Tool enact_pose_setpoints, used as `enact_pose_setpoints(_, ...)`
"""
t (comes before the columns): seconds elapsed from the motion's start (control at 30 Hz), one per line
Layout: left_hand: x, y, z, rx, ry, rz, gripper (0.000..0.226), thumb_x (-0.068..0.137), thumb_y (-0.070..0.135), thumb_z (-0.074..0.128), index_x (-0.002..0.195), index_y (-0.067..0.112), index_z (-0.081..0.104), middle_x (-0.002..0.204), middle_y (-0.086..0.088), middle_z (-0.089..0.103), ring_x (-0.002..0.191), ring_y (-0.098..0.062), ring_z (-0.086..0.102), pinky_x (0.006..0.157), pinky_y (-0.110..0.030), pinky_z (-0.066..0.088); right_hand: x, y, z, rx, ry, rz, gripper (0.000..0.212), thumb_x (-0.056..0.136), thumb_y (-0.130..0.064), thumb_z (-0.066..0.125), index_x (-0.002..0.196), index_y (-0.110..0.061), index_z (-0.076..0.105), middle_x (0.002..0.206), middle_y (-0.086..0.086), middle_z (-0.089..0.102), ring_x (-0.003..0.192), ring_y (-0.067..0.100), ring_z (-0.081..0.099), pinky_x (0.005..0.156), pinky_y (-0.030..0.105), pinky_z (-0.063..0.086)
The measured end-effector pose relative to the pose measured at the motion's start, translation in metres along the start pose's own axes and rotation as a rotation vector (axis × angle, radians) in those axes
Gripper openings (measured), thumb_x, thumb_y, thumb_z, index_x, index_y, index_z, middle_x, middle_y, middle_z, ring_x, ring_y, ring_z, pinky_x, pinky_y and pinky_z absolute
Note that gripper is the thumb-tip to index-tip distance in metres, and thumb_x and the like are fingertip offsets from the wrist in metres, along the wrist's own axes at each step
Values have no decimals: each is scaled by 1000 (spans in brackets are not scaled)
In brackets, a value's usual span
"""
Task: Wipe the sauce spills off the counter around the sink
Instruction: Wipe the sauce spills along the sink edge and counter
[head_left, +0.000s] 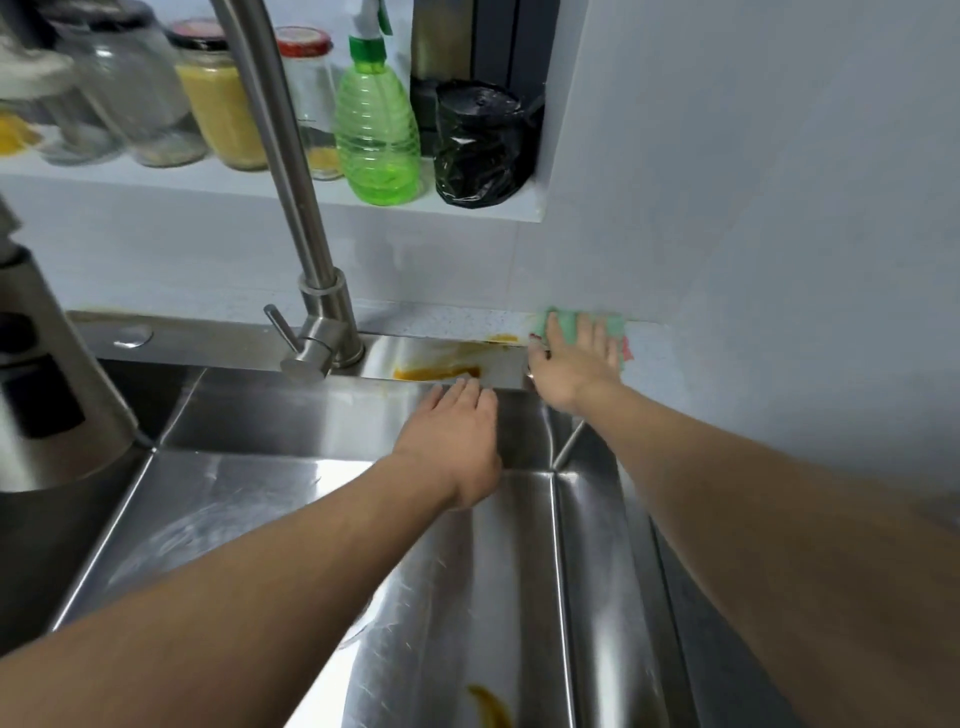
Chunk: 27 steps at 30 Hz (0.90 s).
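Forearms (260, 597) span steel sink (208, 499) — sauce (436, 372) streaks its back ledge (218, 343), jars (221, 98) above.

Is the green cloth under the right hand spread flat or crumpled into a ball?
Spread flat: the green cloth lies under the right hand, whose fingers are straight, and its edges show beyond them.
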<state>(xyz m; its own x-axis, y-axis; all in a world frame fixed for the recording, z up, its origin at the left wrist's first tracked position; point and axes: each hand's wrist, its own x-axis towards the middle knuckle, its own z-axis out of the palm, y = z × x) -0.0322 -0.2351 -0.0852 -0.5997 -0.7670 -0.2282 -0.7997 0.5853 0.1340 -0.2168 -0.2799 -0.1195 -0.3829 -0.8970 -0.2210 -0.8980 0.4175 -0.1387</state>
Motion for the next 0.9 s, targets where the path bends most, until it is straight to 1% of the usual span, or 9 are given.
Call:
enact_pose_setpoints(0.17, -12, -30, -10, -21, 13, -200, 60, 89, 30, 48, 142, 5, 33, 154, -19, 34, 146, -32, 28, 117, -40, 25, -13, -20, 1, -57, -102, -400, 54, 105, -52, 15, 157, -43, 5, 168, -6, -7, 153, 25, -14, 123, 46, -12)
enact_pose_setpoints(0.3, -18, -51, -17, -89, 13, -306, 58, 87, 27, 50, 137, 4, 33, 146, -18, 40, 139, -32, 35, 109, -40, 32, 1, 50, -22, -31, -42, -48, 58, 103, -55, 16, 158, -39, 7, 169, -5, -2, 154, 34, -8, 124, 50, -2)
enact_pose_setpoints(0.37, -18, -60, -20, -135, 6, -356, 57, 87, 24, 53, 136, 5, 33, 143, -17, 43, 135, -33, 41, 106, -40, 35, -1, 27, -16, 34, 13, -21, 56, 103, -52, 21, 156, -32, 21, 168, -1, 11, 154, 35, 1, 124, 50, 1)
enact_pose_setpoints(0.47, -15, -65, -24, -169, 17, -395, 53, 86, 21, 56, 133, 7, 34, 137, -17, 52, 125, -35, 51, 96, -41, 41, -14, -52, 10, 204, 77, -364, 28, 102, -37, 39, 123, -25, 54, 143, 3, 50, 142, 31, 31, 122, 46, 13)
enact_pose_setpoints(0.53, -12, -67, -24, -172, 25, -390, 52, 85, 18, 54, 132, 7, 35, 130, -18, 57, 117, -37, 56, 84, -39, 41, -25, -79, 21, 268, 86, -543, 7, 97, -18, 49, 101, -23, 53, 123, 4, 57, 125, 27, 43, 114, 41, 27)
enact_pose_setpoints(0.6, -11, -69, -24, -184, 23, -388, 53, 86, 16, 53, 134, 6, 32, 121, -19, 60, 108, -38, 60, 76, -38, 40, -22, -66, 9, 313, 53, -555, 20, 92, -3, 46, 96, -23, 48, 122, 6, 56, 116, 28, 48, 96, 35, 37)
enact_pose_setpoints(0.7, -12, -74, -23, -214, 14, -383, 55, 86, 14, 50, 136, 5, 29, 122, -20, 59, 107, -39, 60, 77, -40, 41, -16, -16, -10, 297, 69, -371, 38, 93, 4, 40, 118, -22, 51, 141, 4, 47, 122, 31, 52, 91, 30, 40)
enact_pose_setpoints(0.8, -14, -76, -23, -257, -2, -390, 57, 86, 11, 48, 138, 3, 28, 127, -22, 56, 112, -40, 58, 82, -40, 42, -20, -15, -17, 228, 61, -189, 69, 93, 6, 41, 155, -21, 26, 164, 3, 24, 143, 30, 36, 105, 31, 33)
enact_pose_setpoints(0.9, -11, -71, -25, -308, 0, -385, 56, 88, 11, 47, 139, 1, 25, 130, -22, 55, 115, -40, 57, 82, -38, 40, -26, -81, 5, 316, -12, -418, 56, 90, 3, 49, 144, -10, 42, 147, 15, 47, 133, 34, 47, 106, 32, 37)
